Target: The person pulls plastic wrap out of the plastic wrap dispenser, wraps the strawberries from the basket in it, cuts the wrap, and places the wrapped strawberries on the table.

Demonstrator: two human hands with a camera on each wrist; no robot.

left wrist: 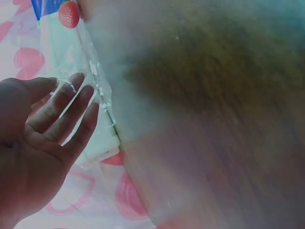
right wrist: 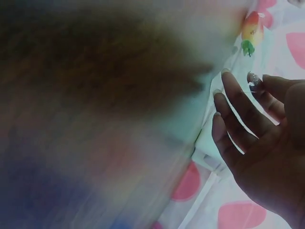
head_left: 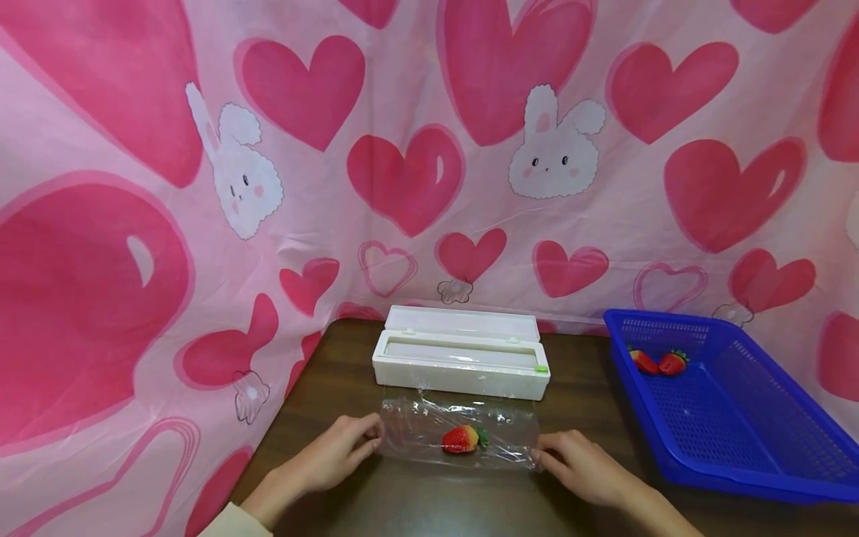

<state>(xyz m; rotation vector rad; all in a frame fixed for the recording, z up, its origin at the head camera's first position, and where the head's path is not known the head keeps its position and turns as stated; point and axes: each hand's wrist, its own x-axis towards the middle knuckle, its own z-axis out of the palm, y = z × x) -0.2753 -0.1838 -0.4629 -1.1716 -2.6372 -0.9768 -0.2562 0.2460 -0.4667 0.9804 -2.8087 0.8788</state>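
Observation:
A sheet of clear plastic wrap (head_left: 412,429) stretches forward from the white wrap dispenser (head_left: 463,379). On the sheet lies a red strawberry (head_left: 459,440) on its side, green leaves to the right; it also shows in the left wrist view as a red strawberry tip (left wrist: 69,15). My left hand (head_left: 342,447) pinches the sheet's left edge between thumb and index finger, the other fingers spread loosely. At the near right corner, my right hand (head_left: 580,466) pinches the wrap in the same way, with a crinkled bit at its fingertips.
The dispenser's lid (head_left: 463,322) stands raised at the back, and a small green slider (head_left: 541,368) sits on its right end. To the right is a blue plastic basket (head_left: 671,455) holding two strawberries (head_left: 673,363). A pink heart-print cloth (head_left: 403,74) hangs behind the brown table (head_left: 429,500).

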